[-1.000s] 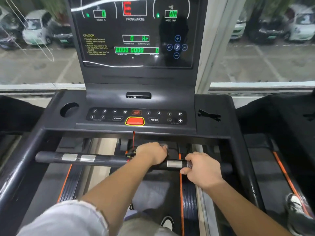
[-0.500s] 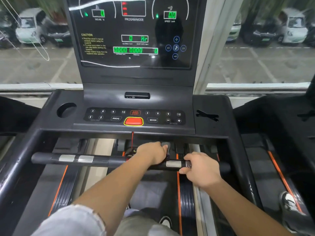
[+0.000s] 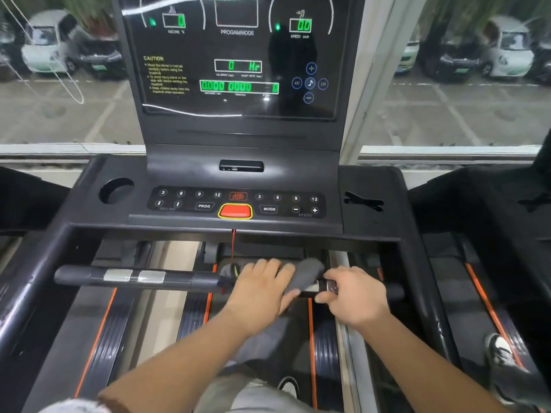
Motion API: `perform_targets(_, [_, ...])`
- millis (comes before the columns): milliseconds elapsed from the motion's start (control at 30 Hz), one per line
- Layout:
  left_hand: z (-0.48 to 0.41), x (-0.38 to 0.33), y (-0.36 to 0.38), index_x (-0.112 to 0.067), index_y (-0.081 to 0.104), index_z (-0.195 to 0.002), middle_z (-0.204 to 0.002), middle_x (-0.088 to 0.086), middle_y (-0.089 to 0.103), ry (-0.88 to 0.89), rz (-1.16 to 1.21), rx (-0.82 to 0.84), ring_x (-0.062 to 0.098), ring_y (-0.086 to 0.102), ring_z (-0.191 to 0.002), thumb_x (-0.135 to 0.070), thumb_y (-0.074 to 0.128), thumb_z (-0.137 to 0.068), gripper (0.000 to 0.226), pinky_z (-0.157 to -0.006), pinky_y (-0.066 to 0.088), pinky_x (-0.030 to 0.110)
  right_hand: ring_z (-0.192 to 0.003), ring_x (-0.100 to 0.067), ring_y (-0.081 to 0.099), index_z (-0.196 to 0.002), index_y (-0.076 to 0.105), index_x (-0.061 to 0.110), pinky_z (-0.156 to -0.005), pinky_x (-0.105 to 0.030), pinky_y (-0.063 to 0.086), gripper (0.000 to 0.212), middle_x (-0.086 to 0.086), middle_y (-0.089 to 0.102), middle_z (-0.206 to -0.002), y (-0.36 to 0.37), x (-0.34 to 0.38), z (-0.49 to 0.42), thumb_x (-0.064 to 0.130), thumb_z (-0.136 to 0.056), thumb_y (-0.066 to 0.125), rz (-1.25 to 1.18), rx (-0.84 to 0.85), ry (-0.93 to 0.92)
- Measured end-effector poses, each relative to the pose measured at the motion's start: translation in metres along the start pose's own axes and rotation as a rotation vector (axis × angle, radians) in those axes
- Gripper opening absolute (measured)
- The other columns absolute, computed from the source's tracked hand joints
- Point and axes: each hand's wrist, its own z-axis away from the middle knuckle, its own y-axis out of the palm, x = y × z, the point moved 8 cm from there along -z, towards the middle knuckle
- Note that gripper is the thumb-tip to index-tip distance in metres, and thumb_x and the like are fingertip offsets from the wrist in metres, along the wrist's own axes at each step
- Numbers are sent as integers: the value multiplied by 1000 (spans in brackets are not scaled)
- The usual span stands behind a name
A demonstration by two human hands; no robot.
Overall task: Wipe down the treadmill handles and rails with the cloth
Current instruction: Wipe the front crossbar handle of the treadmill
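Note:
A black crossbar handle (image 3: 179,280) with silver sensor plates runs across the treadmill below the console. A dark grey cloth (image 3: 305,272) is draped over its middle. My left hand (image 3: 259,289) lies over the cloth and bar, fingers reaching across the top and the thumb pinching the cloth from below. Just to its right, my right hand (image 3: 353,295) grips the bar beside a silver sensor plate (image 3: 329,286). The black side rails (image 3: 32,281) run back on both sides.
The console panel (image 3: 238,204) with a red stop button and a red safety cord sits just above the bar. A cup holder (image 3: 114,190) is at its left. A second treadmill (image 3: 492,263) stands to the right, with someone's shoe (image 3: 501,350) on it.
My left hand has flattened out from a fist, and the grey cloth now shows spread over the bar between the hands. My right hand stays on the bar.

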Motion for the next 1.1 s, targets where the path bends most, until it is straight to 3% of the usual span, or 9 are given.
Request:
perform_targets(133, [-37, 54, -21, -19, 57, -122, -122, 10, 70, -379, 578, 186, 35, 63, -116, -55, 41, -105, 43, -95, 50, 42, -125, -7, 52, -132, 63, 38, -92, -30, 49, 51, 19, 63, -123, 1, -3, 1, 60, -87, 69, -48, 42, 16])
perform_targets(300, [-8, 83, -29, -29, 59, -102, -99, -1, 72, -440, 817, 118, 24, 67, -97, -58, 41, -103, 35, -85, 50, 36, -115, -14, 55, -109, 65, 33, -78, -32, 48, 26, 13, 56, -103, -1, -16, 10, 47, -89, 70, 26, 64, 0])
perform_targets(367, [10, 73, -21, -33, 59, -112, -100, -2, 72, -392, 737, 96, 25, 67, -98, -68, 36, -100, 43, -88, 52, 38, -115, -12, 54, -117, 66, 35, -78, -30, 48, 24, 14, 58, -106, -1, -23, 14, 39, -93, 65, 31, 16, 19])
perform_targets(500, [12, 35, -3, -38, 46, -143, -125, -1, 62, -171, 113, 149, 30, 59, -114, -76, 24, -95, 65, -98, 46, 46, -113, -7, 55, -128, 66, 40, -74, -23, 40, 38, 18, 62, -109, -7, -27, 15, 40, -90, 69, -33, -59, 44])
perform_targets(700, [-54, 0, 8, -22, 57, -126, -122, 9, 67, -405, 192, 369, 34, 63, -114, -62, 22, -105, 58, -87, 48, 44, -128, -10, 52, -140, 58, 36, -99, -28, 45, 46, 17, 61, -133, -6, -25, 23, 37, -95, 66, -107, -57, 35])
perform_targets(867, [-4, -63, -2, -23, 60, -130, -115, 8, 63, -58, 95, -11, 32, 61, -102, -57, 46, -100, 49, -86, 49, 46, -144, -14, 42, -145, 57, 23, -116, -18, 23, 52, 3, 55, -149, -24, -58, 42, 29, -95, 70, -315, -184, 53])
perform_targets(933, [12, -54, -2, -25, 57, -140, -129, 9, 61, 136, 111, -126, 31, 59, -112, -57, 55, -97, 54, -93, 50, 46, -145, -23, 42, -145, 57, 16, -118, -30, 31, 58, -6, 53, -150, -41, -89, 52, 29, -91, 74, -256, -311, 125])
perform_targets(1000, [8, -34, 4, -31, 54, -145, -131, 7, 62, 210, 68, -99, 31, 60, -112, -65, 51, -98, 58, -90, 53, 45, -149, -28, 33, -156, 40, 10, -118, -41, 37, 76, -11, 41, -158, -49, -119, 57, 38, -93, 71, -196, -223, 272])
perform_targets(1100, [-26, -27, 2, -36, 51, -142, -115, 2, 67, 22, 28, 138, 31, 66, -101, -75, 28, -99, 63, -78, 54, 43, -144, -31, 38, -160, 16, 4, -112, -43, 43, 99, -15, 37, -157, -38, -146, 64, 52, -92, 68, -179, 48, 484])
